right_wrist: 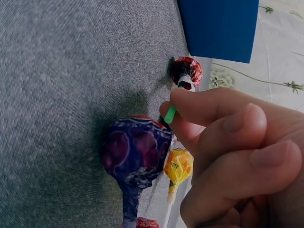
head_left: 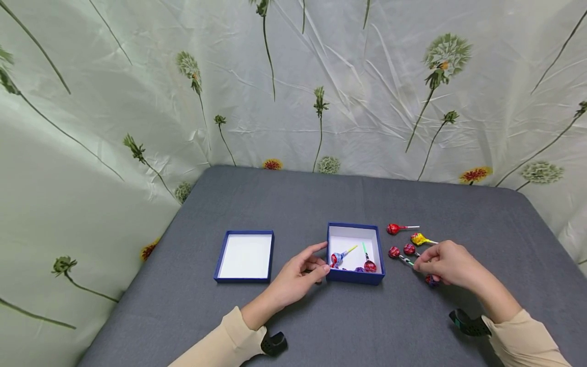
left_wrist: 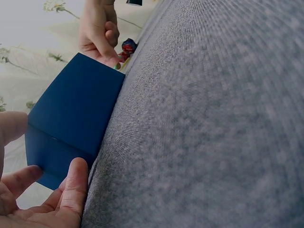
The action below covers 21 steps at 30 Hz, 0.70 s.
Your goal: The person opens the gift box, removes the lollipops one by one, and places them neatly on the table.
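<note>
My right hand (head_left: 449, 262) pinches the green stick (right_wrist: 170, 114) of a red-wrapped lollipop (head_left: 394, 252) between thumb and forefinger. Close beside that hand lies a purple-wrapped lollipop (right_wrist: 137, 149). To the left stands a blue box (head_left: 355, 276) with a white inside. My left hand (head_left: 300, 278) touches the box's left side and near left corner with extended fingers and thumb. Inside the box are a blue-and-red lollipop (head_left: 337, 259) with a yellow stick and a red lollipop (head_left: 369, 266) with a green stick; purple wrappers show partly behind the front wall.
A shallow blue-rimmed lid (head_left: 245, 255), white inside, lies left of the box. A red lollipop (head_left: 393, 229), a yellow one (head_left: 417, 238) and another dark red one (head_left: 409, 249) lie around my right hand. Flowered fabric (head_left: 367, 102) hangs behind the grey table (head_left: 293, 199).
</note>
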Available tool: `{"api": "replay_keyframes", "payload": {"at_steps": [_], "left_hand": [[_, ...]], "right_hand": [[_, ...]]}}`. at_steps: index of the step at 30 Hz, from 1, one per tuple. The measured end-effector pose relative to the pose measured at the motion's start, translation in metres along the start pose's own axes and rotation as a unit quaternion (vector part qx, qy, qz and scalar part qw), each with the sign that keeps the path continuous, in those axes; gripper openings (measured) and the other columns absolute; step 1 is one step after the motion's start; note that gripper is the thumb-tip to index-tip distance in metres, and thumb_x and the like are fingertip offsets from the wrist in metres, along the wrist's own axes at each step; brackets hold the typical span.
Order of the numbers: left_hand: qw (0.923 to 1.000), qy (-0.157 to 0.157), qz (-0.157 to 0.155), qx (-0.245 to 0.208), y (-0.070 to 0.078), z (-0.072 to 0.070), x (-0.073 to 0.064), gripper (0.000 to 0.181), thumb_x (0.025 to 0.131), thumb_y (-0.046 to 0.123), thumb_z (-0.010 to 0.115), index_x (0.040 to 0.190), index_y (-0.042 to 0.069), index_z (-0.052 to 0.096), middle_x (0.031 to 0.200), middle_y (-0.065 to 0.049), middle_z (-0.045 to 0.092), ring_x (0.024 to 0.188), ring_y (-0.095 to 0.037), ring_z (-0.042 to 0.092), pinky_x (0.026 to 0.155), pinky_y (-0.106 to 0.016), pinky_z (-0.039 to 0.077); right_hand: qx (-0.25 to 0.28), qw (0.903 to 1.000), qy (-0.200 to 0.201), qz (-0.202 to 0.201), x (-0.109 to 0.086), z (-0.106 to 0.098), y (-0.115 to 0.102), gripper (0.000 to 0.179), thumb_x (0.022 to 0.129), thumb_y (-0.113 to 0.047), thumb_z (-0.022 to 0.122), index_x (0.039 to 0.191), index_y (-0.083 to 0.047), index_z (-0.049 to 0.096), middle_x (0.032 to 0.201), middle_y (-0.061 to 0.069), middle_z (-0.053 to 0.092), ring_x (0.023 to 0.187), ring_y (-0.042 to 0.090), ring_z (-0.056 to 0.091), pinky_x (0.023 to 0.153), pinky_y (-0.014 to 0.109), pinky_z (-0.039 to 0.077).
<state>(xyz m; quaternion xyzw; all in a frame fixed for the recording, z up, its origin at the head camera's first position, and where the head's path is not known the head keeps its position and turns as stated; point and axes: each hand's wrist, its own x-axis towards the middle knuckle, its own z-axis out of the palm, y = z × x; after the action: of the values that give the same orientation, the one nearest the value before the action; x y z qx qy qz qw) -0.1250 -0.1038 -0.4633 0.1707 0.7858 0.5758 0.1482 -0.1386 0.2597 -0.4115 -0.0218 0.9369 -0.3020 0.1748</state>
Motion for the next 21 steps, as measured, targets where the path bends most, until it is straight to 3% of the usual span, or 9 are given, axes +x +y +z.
{"api": "replay_keyframes", "payload": {"at_steps": [21], "left_hand": [[1.0,0.002,-0.002,0.002,-0.0001,0.0,-0.0003,0.054,0.1,0.037,0.062,0.15,0.026,0.045,0.114,0.0,0.066,0.094,-0.012,0.064,0.075,-0.025,0.052]], "right_hand": [[-0.007,0.9998,-0.011,-0.013,0.0022,0.0019,-0.0003,0.012,0.087,-0.026,0.075,0.086,-0.014,0.075,0.054,-0.007,0.055,0.047,0.008,0.047,0.046,0.026,0.04]]}}
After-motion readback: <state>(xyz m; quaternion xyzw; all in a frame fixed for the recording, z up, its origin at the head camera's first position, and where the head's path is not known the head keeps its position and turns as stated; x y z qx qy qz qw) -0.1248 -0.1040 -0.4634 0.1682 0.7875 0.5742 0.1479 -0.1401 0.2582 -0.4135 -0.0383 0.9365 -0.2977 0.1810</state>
